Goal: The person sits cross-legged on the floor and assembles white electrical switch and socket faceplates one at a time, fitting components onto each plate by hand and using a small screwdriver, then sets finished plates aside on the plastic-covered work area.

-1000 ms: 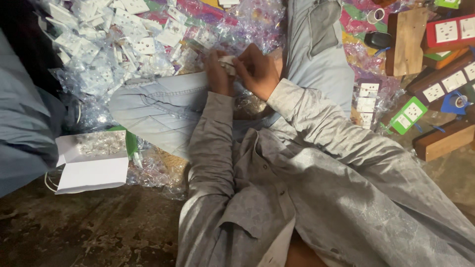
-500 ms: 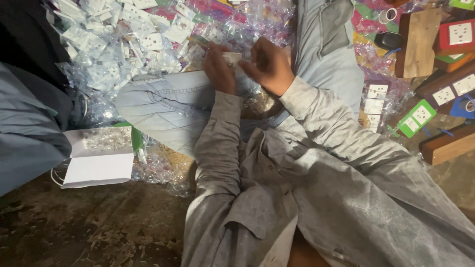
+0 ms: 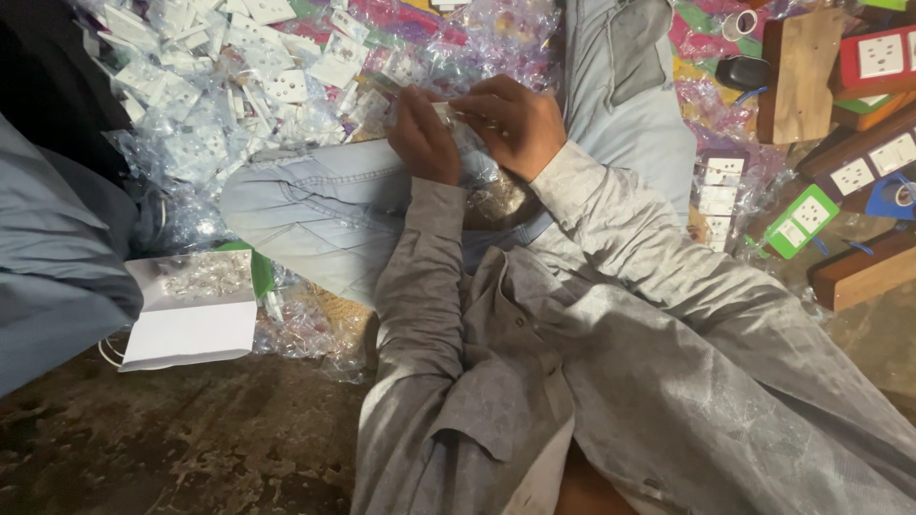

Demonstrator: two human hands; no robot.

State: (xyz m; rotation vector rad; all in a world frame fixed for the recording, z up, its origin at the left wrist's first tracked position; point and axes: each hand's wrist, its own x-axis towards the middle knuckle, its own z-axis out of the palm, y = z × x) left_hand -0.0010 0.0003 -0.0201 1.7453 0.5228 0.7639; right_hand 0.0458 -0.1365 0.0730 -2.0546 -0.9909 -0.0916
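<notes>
Head view: your two hands meet over your lap on one small clear packet.

Your left hand (image 3: pixel 425 138) and right hand (image 3: pixel 510 119) sit close together, fingers pinched on the packet (image 3: pixel 458 119) between them, above your crossed legs. Left of your knee, an open white box (image 3: pixel 191 329) on the floor holds a small heap of clear wrapped bits. Beyond your hands lies a pile (image 3: pixel 229 86) of white sockets in plastic bags. Wooden boards (image 3: pixel 797 67) with sockets lie at the right edge.

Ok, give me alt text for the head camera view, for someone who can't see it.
Seated cross-legged, a person's left hand and right hand pinch a small clear packet over their lap. White socket plates in plastic bags are heaped ahead; an open white box lies left.
</notes>
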